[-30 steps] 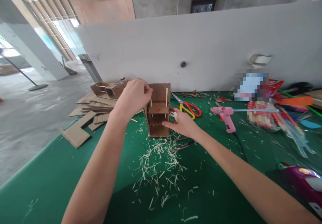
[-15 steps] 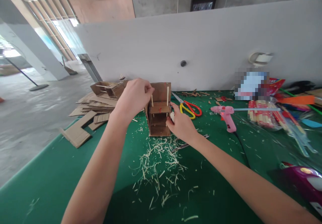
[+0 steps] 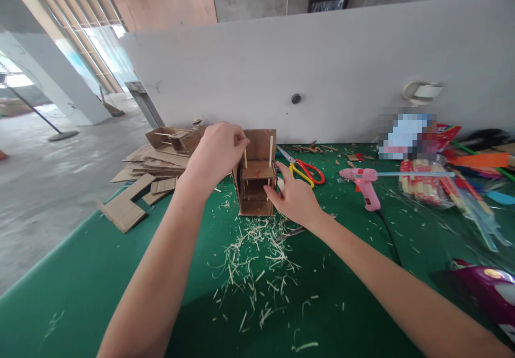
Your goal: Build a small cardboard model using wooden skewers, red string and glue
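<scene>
A small cardboard structure (image 3: 257, 171) with shelves stands upright on the green table (image 3: 161, 272). Two pale sticks rise from its upper shelf, one at each side. My left hand (image 3: 227, 146) is at its upper left, thumb and finger pinched at the left stick (image 3: 245, 158). The right stick (image 3: 271, 151) stands untouched. My right hand (image 3: 293, 194) lies along the structure's right side, thumb and index finger apart near its front edge. Behind those fingers a small white thing (image 3: 280, 185) shows in part; I cannot make out what it is.
Wood shavings (image 3: 257, 250) lie in front. Cardboard scraps (image 3: 129, 205) and a cardboard box (image 3: 173, 139) are at left. Scissors (image 3: 308, 173), a pink glue gun (image 3: 366, 183) and wrapped sticks (image 3: 420, 178) lie right. A white panel (image 3: 241, 79) rises behind; a purple object (image 3: 483, 293) is lower right.
My right thumb and index finger have spread slightly at the structure's right side. My left hand keeps its pinch at the left stick. The whole view has shifted a little.
</scene>
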A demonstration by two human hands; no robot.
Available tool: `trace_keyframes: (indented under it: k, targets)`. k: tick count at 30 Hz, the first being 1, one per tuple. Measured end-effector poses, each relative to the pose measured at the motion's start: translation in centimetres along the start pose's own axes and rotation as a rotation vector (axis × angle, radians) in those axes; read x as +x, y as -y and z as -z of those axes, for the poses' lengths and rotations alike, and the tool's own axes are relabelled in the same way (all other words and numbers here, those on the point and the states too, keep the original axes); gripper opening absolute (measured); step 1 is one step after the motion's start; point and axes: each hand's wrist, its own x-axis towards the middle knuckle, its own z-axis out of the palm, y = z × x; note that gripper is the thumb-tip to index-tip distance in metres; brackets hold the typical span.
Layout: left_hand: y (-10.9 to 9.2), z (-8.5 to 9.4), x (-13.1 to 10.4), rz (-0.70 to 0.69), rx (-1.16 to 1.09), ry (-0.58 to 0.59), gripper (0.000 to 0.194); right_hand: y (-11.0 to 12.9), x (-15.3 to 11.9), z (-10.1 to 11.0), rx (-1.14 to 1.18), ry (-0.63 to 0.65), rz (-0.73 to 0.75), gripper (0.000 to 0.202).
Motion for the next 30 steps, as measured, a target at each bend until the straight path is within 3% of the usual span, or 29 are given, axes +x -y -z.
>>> trace_keyframes:
  k: [3,9,14,19,23,30]
  targets:
    - [0.1,0.0,0.0,0.0,-0.002,-0.006,0.022,-0.9,-0.5,0.3,0.209,-0.041,-0.007,0.063]
    - [0.1,0.1,-0.1,0.008,-0.023,0.007,0.021,-3.3,-0.7,0.3,0.727,-0.238,-0.228,0.04]
    - [0.1,0.1,-0.1,0.005,-0.028,0.008,0.021,-4.2,-0.7,-0.9,0.832,-0.068,-0.34,0.05]
    - [0.5,0.0,-0.1,0.012,-0.038,0.018,0.021,-4.3,-0.9,-1.9,0.916,0.147,-0.326,0.028]
    - [0.7,-0.1,0.0,0.012,-0.039,0.01,0.021,-4.2,-0.9,-2.1,0.922,0.21,-0.33,0.018]
    - [1.0,-0.3,0.0,0.025,0.003,0.003,0.021,-4.6,-1.1,-2.5,0.932,0.286,-0.275,0.02]
